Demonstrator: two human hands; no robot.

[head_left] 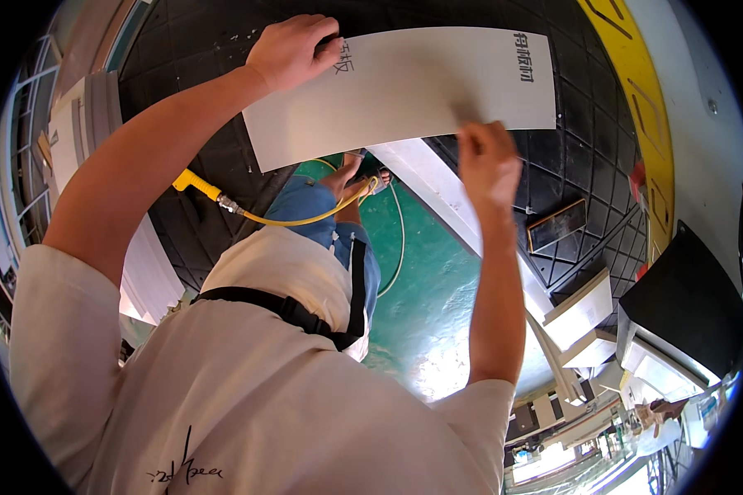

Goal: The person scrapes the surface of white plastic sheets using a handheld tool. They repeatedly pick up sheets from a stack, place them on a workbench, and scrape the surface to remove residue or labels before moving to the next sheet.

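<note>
1. My left grip (297, 54), at 11 o'clock, has its fingers curled over the far left part of a pale grey, flat rectangular panel (404, 95); I cannot tell whether it clamps it.
2. The panel lies at 12 o'clock on a black worktop (578, 169) with a gridded surface, dark lettering near its short ends.
3. My right grip (489, 165), between 1 and 2 o'clock, is blurred, fingers bent inward by the panel's near edge; I cannot tell whether they hold anything.
4. At 3 o'clock, a dark rectangular phone with a brownish rim (557, 225) rests on the worktop.
5. At 10 o'clock I see a yellow plastic tool handle (194, 183), joined by a metal fitting to a thin yellow hose (305, 220).
</note>
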